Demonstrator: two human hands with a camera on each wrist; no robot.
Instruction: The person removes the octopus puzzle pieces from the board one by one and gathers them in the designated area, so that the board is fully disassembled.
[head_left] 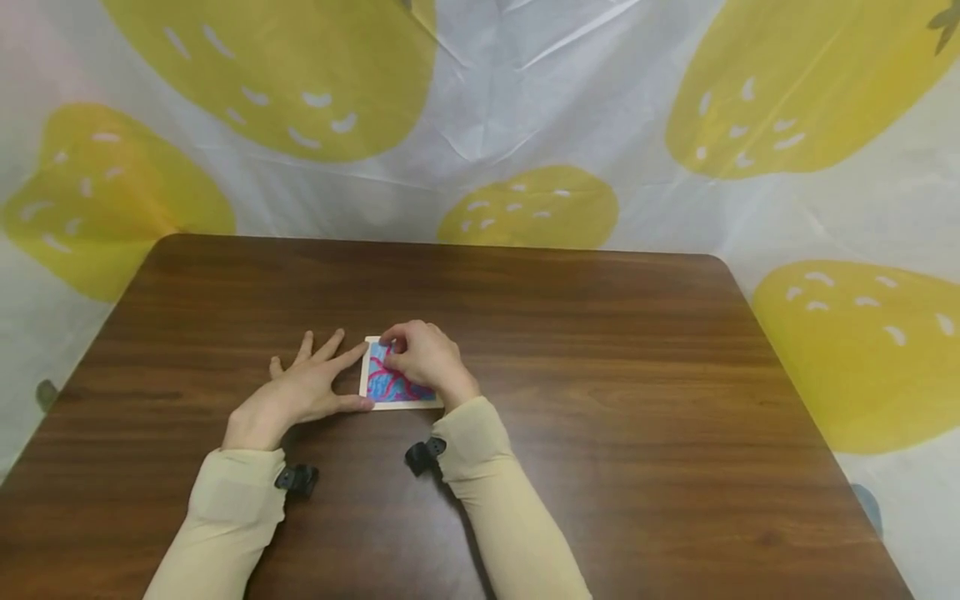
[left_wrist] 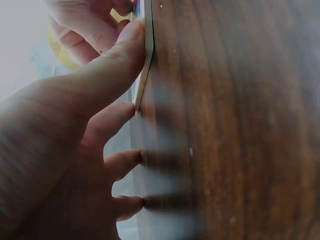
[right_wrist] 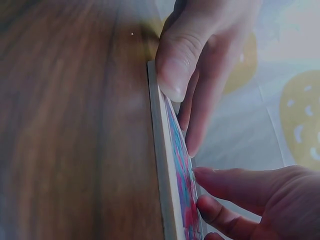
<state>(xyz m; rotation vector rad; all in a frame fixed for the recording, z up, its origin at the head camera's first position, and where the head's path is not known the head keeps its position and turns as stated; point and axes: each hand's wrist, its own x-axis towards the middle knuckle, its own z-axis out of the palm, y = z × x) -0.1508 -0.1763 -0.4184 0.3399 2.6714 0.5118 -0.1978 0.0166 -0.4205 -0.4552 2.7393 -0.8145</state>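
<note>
A small square board (head_left: pixel 378 381) with a pale raised rim and a blue picture crossed by pink lines lies flat on the brown table. My left hand (head_left: pixel 300 390) is spread at its left side. The left thumb (left_wrist: pixel 127 42) rests on the rim at the near left corner and the index fingertip touches the far left corner. The other left fingertips stand on the tabletop. My right hand (head_left: pixel 431 358) reaches over the board from the right. Its bent fingers and thumb touch the picture (right_wrist: pixel 181 155) with their tips, with a gap between them. The hand covers the board's right part.
The wood-grain table (head_left: pixel 637 417) has rounded far corners. Behind and beside it hangs a white sheet (head_left: pixel 510 100) with large yellow fruit shapes. A small black camera (head_left: pixel 297 480) is strapped at the left wrist, another black camera (head_left: pixel 423 456) at the right.
</note>
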